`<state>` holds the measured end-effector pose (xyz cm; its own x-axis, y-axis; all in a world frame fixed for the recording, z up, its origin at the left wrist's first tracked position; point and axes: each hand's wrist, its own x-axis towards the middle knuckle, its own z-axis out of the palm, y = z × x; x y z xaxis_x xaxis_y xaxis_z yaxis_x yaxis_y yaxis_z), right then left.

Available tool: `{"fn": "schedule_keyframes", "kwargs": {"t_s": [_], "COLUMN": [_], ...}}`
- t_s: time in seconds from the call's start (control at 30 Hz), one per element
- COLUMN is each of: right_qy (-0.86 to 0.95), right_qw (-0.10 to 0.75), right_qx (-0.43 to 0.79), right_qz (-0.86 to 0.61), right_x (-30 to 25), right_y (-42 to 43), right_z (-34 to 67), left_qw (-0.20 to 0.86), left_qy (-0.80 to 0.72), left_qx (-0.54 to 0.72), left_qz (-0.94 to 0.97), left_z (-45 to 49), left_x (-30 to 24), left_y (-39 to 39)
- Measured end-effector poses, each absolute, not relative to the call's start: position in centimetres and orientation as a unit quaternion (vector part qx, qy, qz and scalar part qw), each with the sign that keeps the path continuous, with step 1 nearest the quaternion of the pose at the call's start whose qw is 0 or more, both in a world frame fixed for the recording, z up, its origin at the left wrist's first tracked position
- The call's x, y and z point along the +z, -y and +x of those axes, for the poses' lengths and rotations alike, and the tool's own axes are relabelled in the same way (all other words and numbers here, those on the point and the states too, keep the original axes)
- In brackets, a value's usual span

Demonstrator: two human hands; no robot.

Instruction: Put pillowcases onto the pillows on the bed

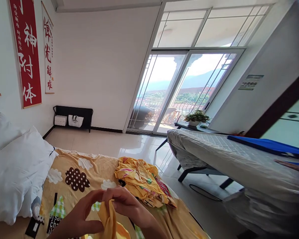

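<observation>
A piece of yellow cloth point(109, 217) hangs between my two hands above the bed. My left hand point(88, 207) has its fingers and thumb curled round one side of the cloth. Close against it, my right hand point(126, 202) pinches the upper part of the same cloth. The lower end of the cloth runs out of the bottom of the view. Beyond my hands, a crumpled heap of yellow patterned fabric point(139, 179) lies on the tan printed bed sheet point(97, 164).
White pillows point(20, 172) are piled at the left. On the right stands a plastic-wrapped mattress point(201, 146) on a dark frame, with a blue flat item point(269, 145) on it. A black bench point(73, 114) stands by the far wall, and sliding glass doors point(174, 89) are at the back.
</observation>
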<state>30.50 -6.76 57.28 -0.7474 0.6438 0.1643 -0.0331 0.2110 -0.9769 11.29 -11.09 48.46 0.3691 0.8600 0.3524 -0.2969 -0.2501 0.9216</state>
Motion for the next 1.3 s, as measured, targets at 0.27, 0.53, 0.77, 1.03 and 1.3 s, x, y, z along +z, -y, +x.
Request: {"fn": "schedule_keyframes", "kwargs": {"t_s": [0.27,0.53,0.77,1.03,1.3], "right_qy": [0.758,0.728,0.658,0.676,0.663], "right_qw": [0.286,0.409,0.496,0.467,0.497], "right_qx": [0.53,0.458,0.467,0.472,0.47], "right_qz": [-0.249,-0.304,-0.322,-0.32,-0.304], "right_x": [55.7,54.7,53.3,52.8,52.8], "right_y": [5.4,5.1,3.1,3.9,3.6], "right_z": [32.2,32.4,33.9,35.9,36.1], "left_qw": [0.641,0.556,0.561,0.395,0.223], "left_qy": [-0.252,-0.276,-0.375,-0.512,-0.529], "left_qx": [0.454,0.465,0.399,0.356,0.461], "left_qz": [0.565,0.631,0.621,0.675,0.677], "left_z": [11.3,10.4,8.3,2.9,0.8], "left_x": [46.1,45.0,41.2,42.6,42.9], "left_y": [9.1,7.7,6.8,6.3,6.5]}}
